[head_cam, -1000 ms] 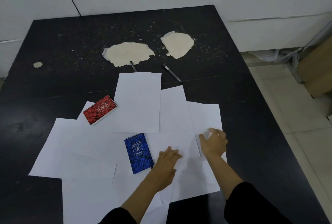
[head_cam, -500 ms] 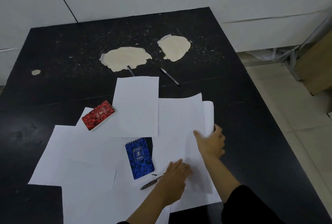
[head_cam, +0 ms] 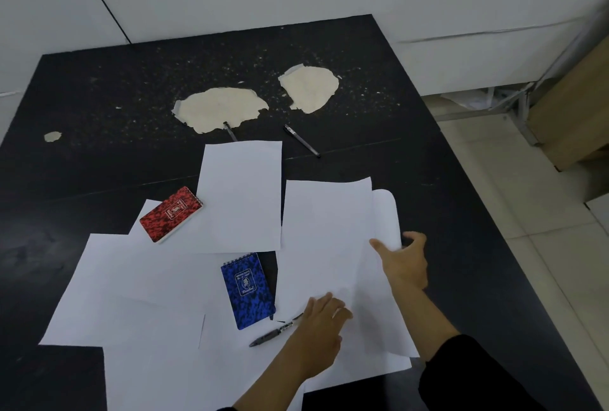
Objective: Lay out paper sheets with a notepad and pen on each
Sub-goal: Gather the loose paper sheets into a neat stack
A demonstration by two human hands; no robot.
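Taking the blue notepad (head_cam: 247, 290) as our landmark: beyond it, past the far sheet (head_cam: 242, 194), we find bare table (head_cam: 108, 153) broken only by two pens (head_cam: 301, 140) and peeled patches (head_cam: 222, 109). Right of it our hands (head_cam: 403, 265) and a lifted sheet (head_cam: 333, 245) block passage. Left, overlapping sheets and the red notepad (head_cam: 171, 213) cover the surface. A pen (head_cam: 275, 333) lies just nearer.

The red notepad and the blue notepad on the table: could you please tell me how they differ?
The red notepad lies tilted, its long side running diagonally, while the blue notepad sits nearly upright in view. The red notepad is farther from the person, overlapping two paper sheets; the blue notepad is nearer, close to a pen and the left hand. Both are closed, spiral-bound, with mottled covers and a printed label.
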